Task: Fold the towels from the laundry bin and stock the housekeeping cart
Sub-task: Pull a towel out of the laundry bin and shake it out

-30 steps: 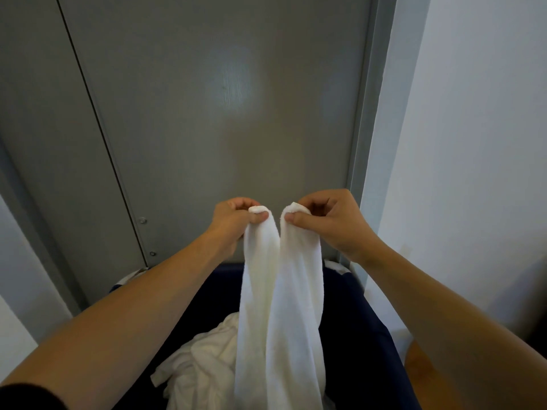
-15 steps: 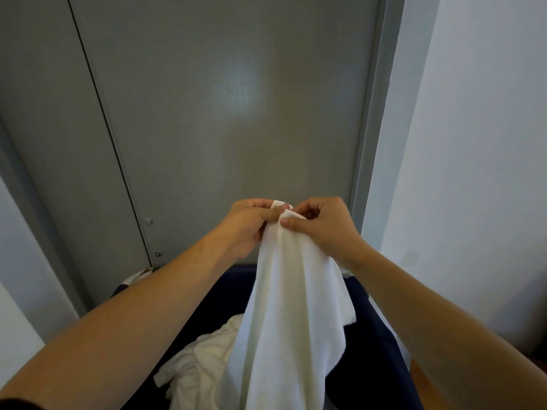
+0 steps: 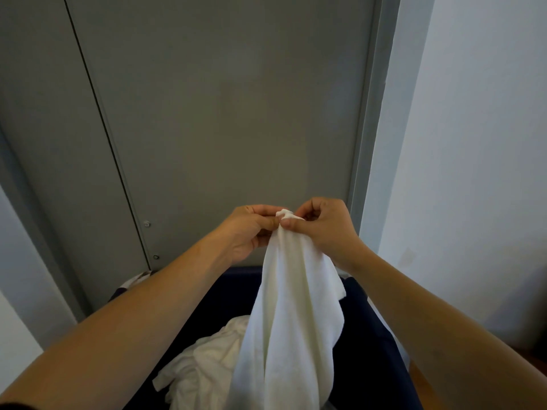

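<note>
A white towel (image 3: 290,315) hangs from both my hands over the dark blue laundry bin (image 3: 370,344). My left hand (image 3: 251,229) and my right hand (image 3: 325,226) pinch its top corners, which are pressed together between them. The cloth drapes down in long folds to the bottom edge of the view. More crumpled white towels (image 3: 204,365) lie inside the bin, below and left of the hanging one. The housekeeping cart is out of view.
A grey door (image 3: 222,113) with a metal frame stands straight ahead, close behind the bin. A white wall (image 3: 473,173) runs along the right. A strip of wooden floor (image 3: 423,386) shows at the lower right.
My hands have come together, so the two top corners that were held apart now meet. The towel has gone from two separate hanging strips to one gathered drape.
</note>
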